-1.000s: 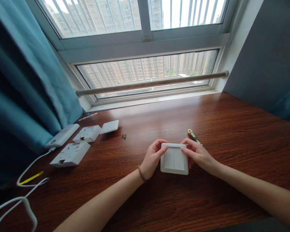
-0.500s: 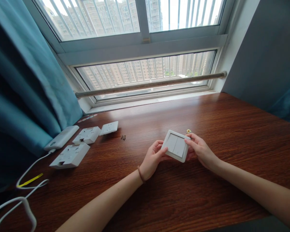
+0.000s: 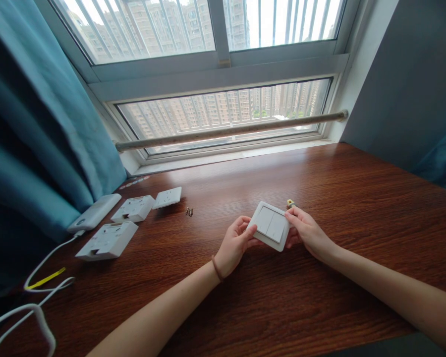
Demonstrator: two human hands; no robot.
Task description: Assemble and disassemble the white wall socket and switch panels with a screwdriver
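Observation:
A square white wall switch (image 3: 270, 224) with two rocker plates is held tilted above the brown table. My left hand (image 3: 238, 242) pinches its left edge, thumb on the front of the frame and fingers behind. At the opposite edge, my right hand (image 3: 307, 233) grips the frame between thumb and fingers. Just beyond the right fingers shows the yellow end of a screwdriver-like tool (image 3: 291, 203); the rest of it is hidden. The back of the switch faces away and cannot be seen.
Left of my hands lie several small screws (image 3: 189, 211), a white socket panel (image 3: 167, 197) and two white mounting boxes (image 3: 107, 241) (image 3: 133, 208). A white power bank (image 3: 95, 213) with a cable (image 3: 52, 250) and a yellow strip (image 3: 46, 278) sit by the blue curtain (image 3: 92, 148).
My right thumb has slid off the switch's front towards its right edge. The switch has tilted slightly, and its rockers now look flush within the frame. The left hand has barely moved.

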